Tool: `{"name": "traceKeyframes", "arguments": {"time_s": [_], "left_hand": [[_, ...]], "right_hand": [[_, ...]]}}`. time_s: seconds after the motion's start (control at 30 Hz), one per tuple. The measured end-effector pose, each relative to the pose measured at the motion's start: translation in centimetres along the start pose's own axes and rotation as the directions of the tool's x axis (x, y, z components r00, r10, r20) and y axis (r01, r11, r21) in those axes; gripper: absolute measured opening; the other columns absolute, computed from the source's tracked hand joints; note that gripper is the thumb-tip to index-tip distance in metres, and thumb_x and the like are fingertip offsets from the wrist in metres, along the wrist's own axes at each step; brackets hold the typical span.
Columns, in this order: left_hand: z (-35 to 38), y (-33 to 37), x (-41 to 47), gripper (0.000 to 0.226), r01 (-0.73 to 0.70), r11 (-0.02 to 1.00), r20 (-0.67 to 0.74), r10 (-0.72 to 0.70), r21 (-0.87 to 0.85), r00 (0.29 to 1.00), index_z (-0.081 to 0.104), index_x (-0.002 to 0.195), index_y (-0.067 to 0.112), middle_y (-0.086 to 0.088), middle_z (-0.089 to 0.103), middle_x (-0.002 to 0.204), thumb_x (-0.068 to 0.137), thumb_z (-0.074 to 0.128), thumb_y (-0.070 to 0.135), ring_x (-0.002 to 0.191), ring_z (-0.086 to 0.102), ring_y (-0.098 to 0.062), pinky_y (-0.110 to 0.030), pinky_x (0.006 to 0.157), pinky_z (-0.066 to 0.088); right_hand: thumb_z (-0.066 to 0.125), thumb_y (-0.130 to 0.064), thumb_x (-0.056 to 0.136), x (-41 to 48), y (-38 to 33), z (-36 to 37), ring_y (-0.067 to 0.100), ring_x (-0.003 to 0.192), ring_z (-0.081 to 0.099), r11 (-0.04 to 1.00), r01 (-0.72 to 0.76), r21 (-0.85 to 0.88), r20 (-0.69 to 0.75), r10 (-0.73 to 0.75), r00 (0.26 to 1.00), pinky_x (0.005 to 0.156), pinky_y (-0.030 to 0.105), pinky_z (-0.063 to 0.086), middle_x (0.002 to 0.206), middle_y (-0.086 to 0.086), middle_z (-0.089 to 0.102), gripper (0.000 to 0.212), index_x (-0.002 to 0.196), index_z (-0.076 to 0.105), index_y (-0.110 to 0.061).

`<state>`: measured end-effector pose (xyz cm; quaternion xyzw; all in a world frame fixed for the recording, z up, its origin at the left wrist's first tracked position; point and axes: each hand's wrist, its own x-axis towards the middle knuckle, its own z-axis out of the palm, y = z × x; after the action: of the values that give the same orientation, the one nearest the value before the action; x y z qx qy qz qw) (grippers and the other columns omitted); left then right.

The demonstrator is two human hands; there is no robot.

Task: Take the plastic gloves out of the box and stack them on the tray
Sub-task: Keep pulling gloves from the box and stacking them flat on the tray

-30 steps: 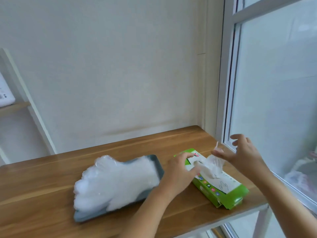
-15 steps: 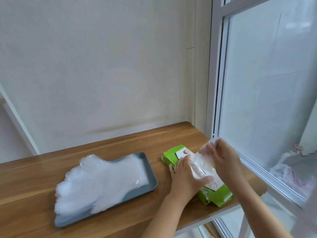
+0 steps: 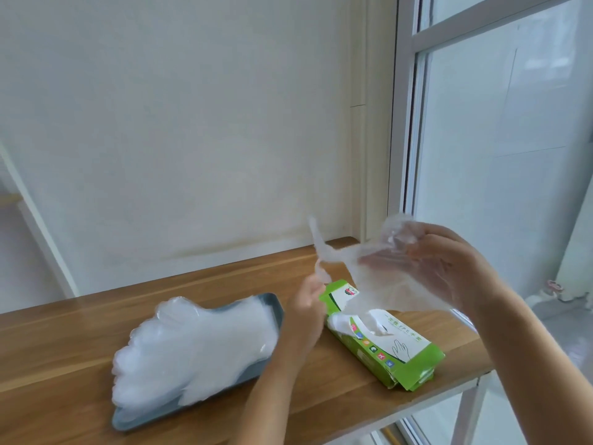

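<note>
We hold one glove (image 3: 375, 274) above the box (image 3: 385, 342), stretched sideways: right hand (image 3: 449, 268) clutching its bunched end, left hand (image 3: 305, 313) pinching a finger. The tray (image 3: 276, 308) with its stack (image 3: 199, 345) lies leftward, nearer the left hand.

A clear glove (image 3: 375, 274), crumpled and stretched thin, hangs in the air right of centre, above the green and white box (image 3: 401, 343). The box lies flat at lower right with its top torn open. A puffy stack of gloves (image 3: 195, 345) covers the grey tray (image 3: 134, 422) at lower left.
</note>
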<state>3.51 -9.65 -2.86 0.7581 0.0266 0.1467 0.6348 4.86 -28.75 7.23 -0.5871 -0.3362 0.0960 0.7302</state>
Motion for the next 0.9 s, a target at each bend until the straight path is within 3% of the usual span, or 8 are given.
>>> {"name": "traceKeyframes", "arguments": {"time_s": [0.07, 0.17, 0.27, 0.37, 0.5, 0.63, 0.8, 0.9], "left_hand": [[-2.6, 1.7, 0.0, 0.032, -0.021, 0.981, -0.124, -0.004, -0.193, 0.992, 0.058, 0.116, 0.016, 0.013, 0.065, 0.097, 0.097, 0.041, -0.005, 0.078, 0.063, 0.011, -0.010, 0.071, 0.048], [-6.7, 3.8, -0.6, 0.028, -0.070, 0.887, -0.154, -0.001, -0.456, 0.988, 0.059, 0.114, 0.018, -0.003, 0.060, 0.130, 0.105, 0.034, 0.024, 0.112, 0.059, -0.010, -0.027, 0.096, 0.043], [-9.6, 6.2, -3.4, 0.069, -0.148, 0.905, -0.068, 0.132, -0.399, 0.989, 0.057, 0.123, 0.023, 0.004, 0.061, 0.131, 0.076, 0.049, 0.073, 0.126, 0.053, -0.012, -0.029, 0.106, 0.037], [-11.4, 7.8, -6.1, 0.107, -0.194, 0.966, 0.102, 0.213, -0.170, 0.972, 0.052, 0.133, 0.024, 0.006, 0.059, 0.135, 0.051, 0.056, 0.092, 0.129, 0.051, -0.010, -0.028, 0.107, 0.035], [-13.0, 8.8, -9.5, 0.102, -0.137, 0.990, 0.225, 0.140, -0.028, 0.964, 0.047, 0.136, 0.036, 0.018, 0.059, 0.132, 0.047, 0.076, 0.076, 0.124, 0.051, 0.003, -0.014, 0.093, 0.045], [-13.0, 7.4, -10.9, 0.071, -0.107, 0.937, -0.046, 0.130, 0.333, 0.990, 0.046, 0.126, 0.054, 0.035, 0.058, 0.116, 0.067, 0.084, 0.042, 0.114, 0.047, 0.020, -0.009, 0.092, 0.041], [-15.1, 5.4, -10.5, 0.005, 0.085, 0.938, -0.142, -0.039, 0.335, 0.989, 0.075, 0.087, 0.027, 0.020, 0.073, 0.089, 0.083, 0.074, 0.024, 0.092, 0.061, 0.012, 0.002, 0.073, 0.038], [-17.0, 4.5, -9.4, 0.010, 0.082, 0.966, -0.202, -0.032, 0.245, 0.979, 0.073, 0.074, 0.014, 0.012, 0.075, 0.085, 0.082, 0.073, 0.020, 0.092, 0.064, 0.004, -0.009, 0.081, 0.040]], "right_hand": [[0.077, -0.020, 0.047, 0.6, -0.1, 0.5, 0.043, 0.091, 0.060, 0.995, -0.089, -0.046, 0.100, 0.094, 0.991, 0.099, 0.055, 0.038, 0.077, 0.017, 0.063, 0.025, 0.066, 0.065, -0.010], [0.065, -0.016, 0.058, 1.5, -0.5, 2.1, 0.046, 0.095, 0.063, 0.986, -0.158, -0.052, 0.229, 0.166, 0.959, 0.095, 0.053, 0.048, 0.090, 0.032, 0.064, 0.011, 0.065, 0.066, -0.007], [0.064, -0.014, 0.063, 2.3, -0.9, 3.9, 0.040, 0.083, 0.069, 0.981, -0.191, -0.024, 0.338, 0.188, 0.922, 0.076, 0.039, 0.058, 0.088, 0.032, 0.067, 0.021, 0.072, 0.060, 0.005], [0.061, -0.010, 0.071, 2.8, -1.4, 5.5, 0.037, 0.075, 0.069, 0.980, -0.158, -0.119, 0.452, 0.195, 0.870, 0.070, 0.037, 0.057, 0.084, 0.030, 0.067, 0.020, 0.078, 0.054, 0.007], [0.055, -0.008, 0.086, 3.3, -1.8, 7.9, 0.029, 0.071, 0.070, 0.937, -0.075, -0.342, 0.504, 0.250, 0.827, 0.066, 0.032, 0.056, 0.085, 0.029, 0.068, 0.014, 0.075, 0.054, 0.001], [0.051, -0.010, 0.082, 4.3, -1.4, 9.7, 0.028, 0.080, 0.071, 0.876, -0.039, -0.482, 0.504, 0.313, 0.805, 0.065, 0.028, 0.055, 0.086, 0.030, 0.067, 0.018, 0.078, 0.060, 0.004], [0.052, -0.011, 0.082, 5.6, -0.9, 10.9, 0.024, 0.084, 0.069, 0.878, -0.054, -0.476, 0.514, 0.328, 0.792, 0.075, 0.029, 0.054, 0.087, 0.015, 0.073, 0.019, 0.063, 0.055, -0.013], [0.062, -0.009, 0.086, 7.3, 0.2, 11.1, 0.014, 0.074, 0.063, 0.827, -0.023, -0.561, 0.468, 0.340, 0.816, 0.071, 0.022, 0.050, 0.077, 0.005, 0.069, 0.021, 0.066, 0.057, -0.008]]}}
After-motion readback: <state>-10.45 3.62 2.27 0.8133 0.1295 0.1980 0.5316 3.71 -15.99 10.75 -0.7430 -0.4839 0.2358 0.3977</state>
